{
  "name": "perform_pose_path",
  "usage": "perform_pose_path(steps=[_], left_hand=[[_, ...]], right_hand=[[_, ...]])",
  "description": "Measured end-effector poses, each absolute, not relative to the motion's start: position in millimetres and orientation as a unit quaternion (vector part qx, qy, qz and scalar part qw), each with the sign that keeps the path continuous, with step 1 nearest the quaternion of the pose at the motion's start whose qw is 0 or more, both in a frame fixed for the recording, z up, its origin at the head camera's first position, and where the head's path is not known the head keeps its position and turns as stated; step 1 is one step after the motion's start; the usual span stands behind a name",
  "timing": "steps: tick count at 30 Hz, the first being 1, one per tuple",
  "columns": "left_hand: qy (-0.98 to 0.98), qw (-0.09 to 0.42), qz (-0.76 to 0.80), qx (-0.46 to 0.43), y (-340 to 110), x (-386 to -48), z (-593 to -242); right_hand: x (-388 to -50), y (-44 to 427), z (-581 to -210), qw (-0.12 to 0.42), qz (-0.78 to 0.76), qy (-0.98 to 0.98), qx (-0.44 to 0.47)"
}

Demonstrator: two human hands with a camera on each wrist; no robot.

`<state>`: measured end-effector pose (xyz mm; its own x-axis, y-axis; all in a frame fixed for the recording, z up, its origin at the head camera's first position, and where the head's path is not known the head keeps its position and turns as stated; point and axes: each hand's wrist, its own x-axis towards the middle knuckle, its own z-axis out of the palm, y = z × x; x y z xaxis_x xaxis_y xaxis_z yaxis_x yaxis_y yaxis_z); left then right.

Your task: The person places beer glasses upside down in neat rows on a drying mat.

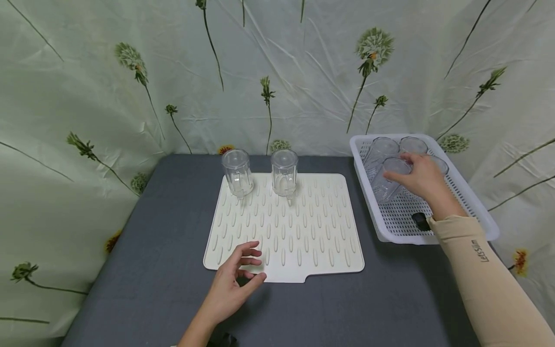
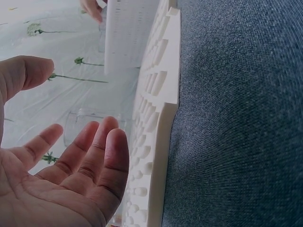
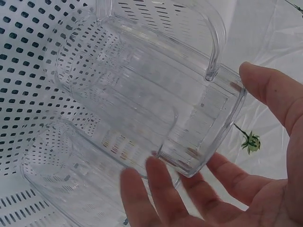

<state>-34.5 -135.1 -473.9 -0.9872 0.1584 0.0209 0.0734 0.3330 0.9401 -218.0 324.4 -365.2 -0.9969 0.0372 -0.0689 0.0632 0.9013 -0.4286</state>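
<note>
In the head view, my right hand (image 1: 420, 178) reaches into the white perforated basket (image 1: 367, 200) at the right. Its thumb and fingers grip the end of a clear glass mug (image 3: 156, 90), which lies tilted with its handle (image 3: 220, 42) up in the right wrist view. Another clear glass (image 3: 71, 175) lies beside it there, near the fingertips. My left hand (image 1: 234, 286) hovers over the front edge of the white ridged mat (image 1: 312, 236), its fingers loosely bent around nothing. Two glass mugs stand upside down at the mat's back, the left mug (image 1: 238, 173) and the right mug (image 1: 284, 173).
More clear glasses (image 1: 383, 147) sit at the back of the basket. A dark grey cloth (image 1: 165, 250) covers the table under mat and basket. Behind hangs a pale curtain (image 1: 312, 86) printed with flowers.
</note>
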Motion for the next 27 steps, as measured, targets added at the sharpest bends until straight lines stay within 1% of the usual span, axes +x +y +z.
perform_pose_path(steps=[5, 7, 15, 27], left_hand=[[0.812, 0.034, 0.579, 0.067, -134.8, -33.9, -474.7], [0.811, 0.033, 0.58, 0.07, -135.5, -34.1, -475.5], [0.808, 0.039, 0.584, 0.072, -136.3, -36.8, -478.3], [0.804, 0.044, 0.589, 0.074, -138.3, -39.2, -481.0]], right_hand=[[-219.7, 325.6, -366.4, 0.074, -0.226, 0.97, 0.049], [-220.4, 325.6, -367.1, 0.08, -0.23, 0.968, 0.053], [-221.4, 328.0, -365.9, 0.091, -0.248, 0.962, 0.066], [-214.3, 330.1, -366.4, 0.084, -0.275, 0.954, 0.079]])
